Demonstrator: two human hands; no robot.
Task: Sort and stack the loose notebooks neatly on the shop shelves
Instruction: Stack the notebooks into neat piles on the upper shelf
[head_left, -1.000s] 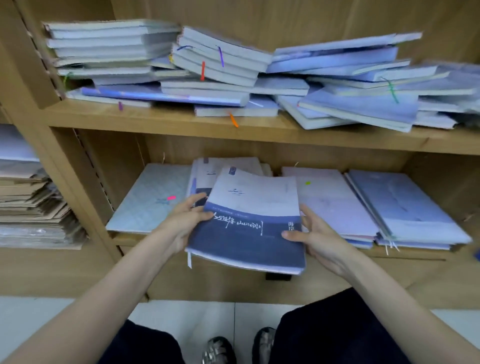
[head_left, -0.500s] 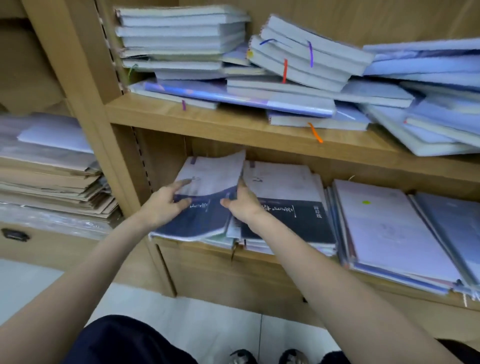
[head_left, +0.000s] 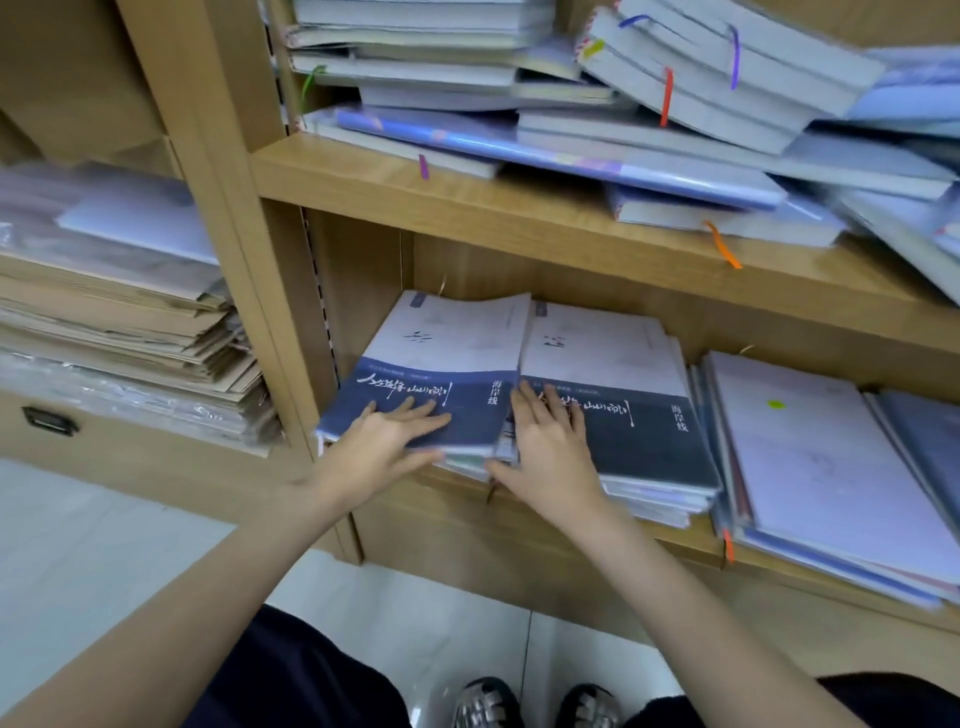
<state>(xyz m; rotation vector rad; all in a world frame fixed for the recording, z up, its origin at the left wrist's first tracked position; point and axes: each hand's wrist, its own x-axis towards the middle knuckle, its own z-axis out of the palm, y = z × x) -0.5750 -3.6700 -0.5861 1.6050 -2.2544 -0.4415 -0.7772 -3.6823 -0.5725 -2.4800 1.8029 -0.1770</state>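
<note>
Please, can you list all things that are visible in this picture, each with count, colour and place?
left notebook: one, white and navy cover, lower shelf, far left.
right notebook: one, same cover, beside it, on top of a stack.
pale notebooks: one stack, lilac, lower shelf, right.
loose notebooks: many, grey and blue, untidy on the upper shelf.
brown paper stack: one, tan, left compartment.
shelves: light wood.
shoes: two, bottom edge.
left hand: flat on the left notebook.
right hand: flat on the right notebook.

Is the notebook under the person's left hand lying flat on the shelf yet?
Nearly flat: the left notebook lies face up atop a stack, left hand pressing it, far edge slightly lifted.
</note>
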